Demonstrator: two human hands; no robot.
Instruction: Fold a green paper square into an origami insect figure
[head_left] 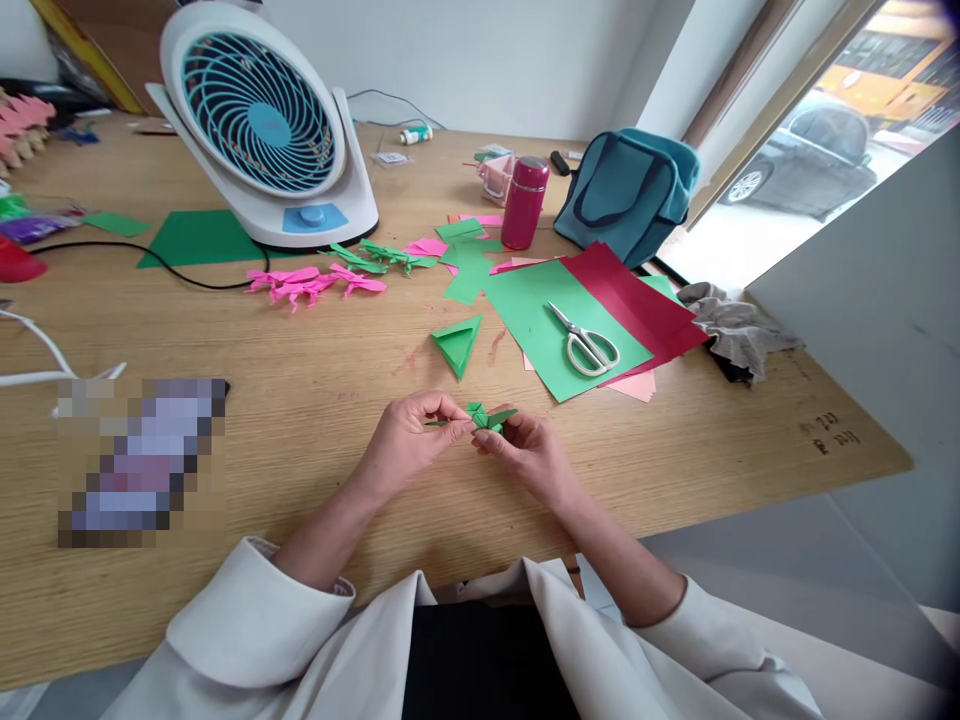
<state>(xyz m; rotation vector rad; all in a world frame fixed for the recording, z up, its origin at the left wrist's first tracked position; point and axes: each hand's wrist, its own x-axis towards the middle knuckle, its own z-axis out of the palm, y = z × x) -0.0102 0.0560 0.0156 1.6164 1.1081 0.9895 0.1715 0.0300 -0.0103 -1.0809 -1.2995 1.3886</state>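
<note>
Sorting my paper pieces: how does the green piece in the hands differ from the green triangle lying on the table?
The green piece in the hands is pinched by both hands and folded narrow, with thin points. The green triangle lies untouched on the table, broader and flatter. Both are green folded paper.

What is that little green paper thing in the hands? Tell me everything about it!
The green folded paper piece looks like thin craft paper creased many times into a small shape with pointed tips sticking out sideways. It is held just above the wooden table, near its front edge. The left hand pinches its left tip, and the right hand pinches its right side. Its exact form is too small to tell.
</note>
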